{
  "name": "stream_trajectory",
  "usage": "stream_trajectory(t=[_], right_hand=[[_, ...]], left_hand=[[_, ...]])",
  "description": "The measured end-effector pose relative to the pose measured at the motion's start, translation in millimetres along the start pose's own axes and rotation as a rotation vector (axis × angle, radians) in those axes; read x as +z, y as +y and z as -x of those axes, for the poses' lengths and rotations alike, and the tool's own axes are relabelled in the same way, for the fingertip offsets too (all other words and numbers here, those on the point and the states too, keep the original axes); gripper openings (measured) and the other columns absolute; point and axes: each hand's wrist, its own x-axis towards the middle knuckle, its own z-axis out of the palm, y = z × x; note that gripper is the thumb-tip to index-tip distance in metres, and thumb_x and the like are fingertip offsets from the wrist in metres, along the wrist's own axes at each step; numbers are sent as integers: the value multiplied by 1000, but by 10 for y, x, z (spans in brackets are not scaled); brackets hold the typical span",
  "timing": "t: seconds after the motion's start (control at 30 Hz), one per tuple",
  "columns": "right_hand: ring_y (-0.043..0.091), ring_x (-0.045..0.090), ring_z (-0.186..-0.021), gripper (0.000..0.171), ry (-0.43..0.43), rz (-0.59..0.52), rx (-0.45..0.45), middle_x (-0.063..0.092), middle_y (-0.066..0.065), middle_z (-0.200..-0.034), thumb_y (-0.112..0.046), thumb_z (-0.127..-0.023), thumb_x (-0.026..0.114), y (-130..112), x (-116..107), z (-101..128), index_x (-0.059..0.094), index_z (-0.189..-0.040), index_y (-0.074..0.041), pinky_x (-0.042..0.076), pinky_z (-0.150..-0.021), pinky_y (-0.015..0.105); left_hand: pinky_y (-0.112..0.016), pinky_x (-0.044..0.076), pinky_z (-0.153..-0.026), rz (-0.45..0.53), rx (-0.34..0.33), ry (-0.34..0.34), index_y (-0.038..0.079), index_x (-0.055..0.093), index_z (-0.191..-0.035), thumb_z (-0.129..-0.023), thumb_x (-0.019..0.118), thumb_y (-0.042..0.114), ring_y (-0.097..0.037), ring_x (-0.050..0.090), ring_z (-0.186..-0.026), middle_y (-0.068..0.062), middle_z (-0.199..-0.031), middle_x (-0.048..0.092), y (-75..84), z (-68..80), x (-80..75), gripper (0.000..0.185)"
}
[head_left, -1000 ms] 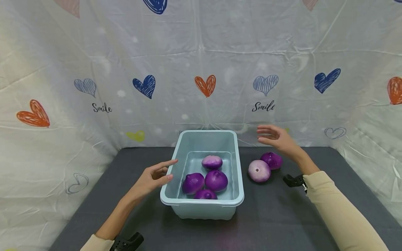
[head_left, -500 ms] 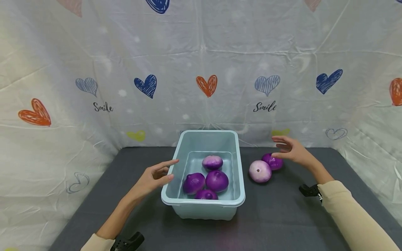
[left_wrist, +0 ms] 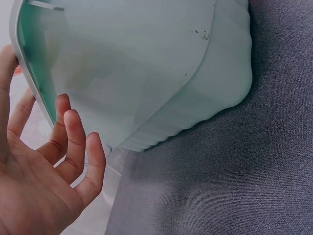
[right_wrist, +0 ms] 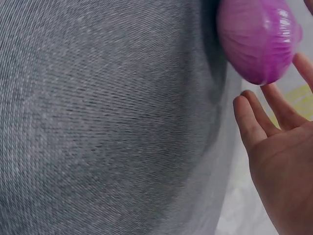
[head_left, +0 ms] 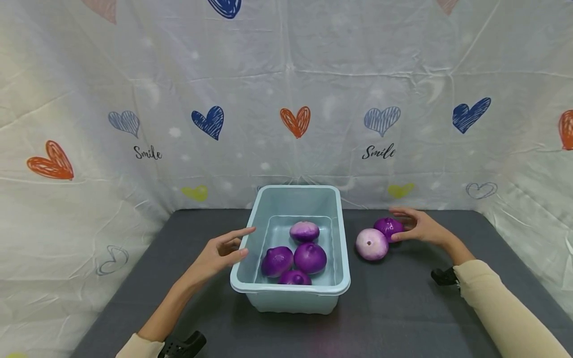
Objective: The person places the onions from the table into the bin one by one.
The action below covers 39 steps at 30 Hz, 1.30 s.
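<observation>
A light blue plastic tub (head_left: 290, 298) stands mid-table with several purple onions (head_left: 310, 257) inside. My left hand (head_left: 221, 254) is at its left side, index finger and thumb right at the rim and the other fingers loosely bent outside the wall (left_wrist: 146, 73). To the right of the tub, a dark purple onion (head_left: 387, 227) lies behind a paler onion (head_left: 371, 244). Around the dark one my right hand (head_left: 423, 228) is spread, fingers behind and thumb in front. In the right wrist view, fingertips come up to the edge of that onion (right_wrist: 259, 39), the fingers mostly straight.
A dark grey cloth (head_left: 380, 318) covers the table. Close behind the tub hangs a pale curtain (head_left: 250, 164) printed with hearts, reaching round both sides. A black strap (head_left: 183, 344) is on the left wrist and another strap (head_left: 443, 276) on the right.
My right hand has moved right and down, from above the two loose onions to around the dark one. The left hand and the tub keep their places.
</observation>
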Motion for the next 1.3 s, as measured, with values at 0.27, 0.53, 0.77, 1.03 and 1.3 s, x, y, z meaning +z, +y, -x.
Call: stream_trajectory(t=[0.27,0.53,0.77,1.03,1.3], right_hand=[[47,56,-120,67,-11,27,-32,47,32,-141,-4,-87,81,63,25,-31,48,-144,10,52,-87,32],[49,55,-121,67,4,25,-12,48,32,-140,-6,-88,81,57,16,-14,48,-144,9,52,-86,33],[50,53,-122,66,30,20,-4,47,33,-142,-6,-88,81,28,2,32,48,-145,8,52,-87,35],[50,51,-126,66,76,28,9,45,31,-145,-9,-90,80,-27,-30,103,49,-146,6,52,-88,35],[44,42,-135,66,127,34,7,45,23,-149,-12,-91,79,-58,-60,215,49,-148,2,46,-99,42]], left_hand=[[-41,44,-67,-1,1,-2,9,52,-150,-101,62,10,-15,51,-76,-14,-88,53,9,-9,9,50],[-42,45,-68,1,-4,-1,10,51,-151,-102,62,10,-15,51,-77,-14,-88,54,14,-3,4,50],[-40,45,-68,-7,-13,8,10,52,-150,-101,63,11,-16,52,-78,-15,-89,55,24,-1,10,50],[-39,46,-70,-9,-26,12,11,52,-150,-101,63,12,-17,55,-80,-16,-90,56,21,1,17,50],[-41,43,-68,2,1,2,8,52,-150,-101,63,9,-15,51,-75,-13,-86,52,5,-8,5,50]])
